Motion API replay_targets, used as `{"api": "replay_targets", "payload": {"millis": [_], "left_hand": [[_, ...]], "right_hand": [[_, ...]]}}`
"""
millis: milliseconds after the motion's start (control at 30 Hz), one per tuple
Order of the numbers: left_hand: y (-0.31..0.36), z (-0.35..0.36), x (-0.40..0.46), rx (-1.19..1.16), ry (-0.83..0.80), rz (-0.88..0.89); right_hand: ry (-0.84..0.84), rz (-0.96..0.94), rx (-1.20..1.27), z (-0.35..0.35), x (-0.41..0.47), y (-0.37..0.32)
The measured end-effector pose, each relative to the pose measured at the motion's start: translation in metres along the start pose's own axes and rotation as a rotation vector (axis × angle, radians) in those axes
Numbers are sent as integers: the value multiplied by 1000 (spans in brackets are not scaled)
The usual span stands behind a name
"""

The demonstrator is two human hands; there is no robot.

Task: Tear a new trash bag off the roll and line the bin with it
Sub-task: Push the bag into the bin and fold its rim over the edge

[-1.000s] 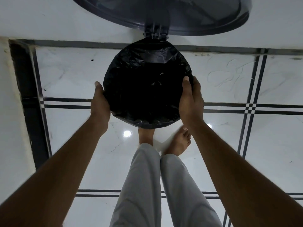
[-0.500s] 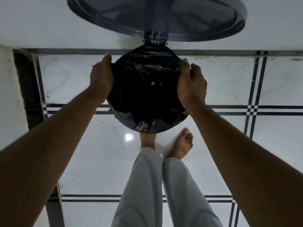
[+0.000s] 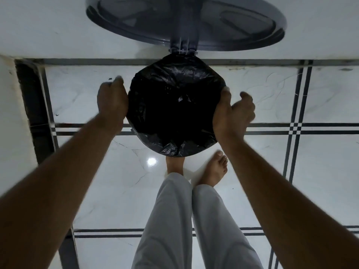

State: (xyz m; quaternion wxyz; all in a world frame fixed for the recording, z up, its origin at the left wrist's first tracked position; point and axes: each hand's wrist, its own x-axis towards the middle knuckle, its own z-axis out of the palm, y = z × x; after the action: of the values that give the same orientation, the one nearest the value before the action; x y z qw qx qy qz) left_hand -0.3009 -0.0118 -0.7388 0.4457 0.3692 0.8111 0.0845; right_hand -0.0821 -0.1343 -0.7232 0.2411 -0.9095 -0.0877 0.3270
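Lid [image 3: 184,22]: I see it hinged up, open.
Bag [image 3: 174,105]: stretched over the bin mouth (bin itself hidden), lining nearly finished.
Left hand [image 3: 111,101]: curled on the bag's edge.
Right hand [image 3: 232,115]: gripping opposite edge.
Next: I'd tuck slack evenly.

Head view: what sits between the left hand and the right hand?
In the head view, the bin mouth covered by the black trash bag fills the stretch between the left hand and the right hand, each at its side of the rim.
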Motion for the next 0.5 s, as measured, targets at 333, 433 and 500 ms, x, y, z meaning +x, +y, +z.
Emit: {"api": "replay_targets", "payload": {"millis": [333, 433, 500], "left_hand": [[-72, 11, -112, -859, -415, -808], [-82, 20, -114, -851, -311, -846], [-81, 16, -120, -650, -175, -812]], "right_hand": [[-260, 495, 427, 22, -33, 116], [-301, 594, 344, 15, -41, 96], [-264, 565, 255, -4, -57, 63]]}}
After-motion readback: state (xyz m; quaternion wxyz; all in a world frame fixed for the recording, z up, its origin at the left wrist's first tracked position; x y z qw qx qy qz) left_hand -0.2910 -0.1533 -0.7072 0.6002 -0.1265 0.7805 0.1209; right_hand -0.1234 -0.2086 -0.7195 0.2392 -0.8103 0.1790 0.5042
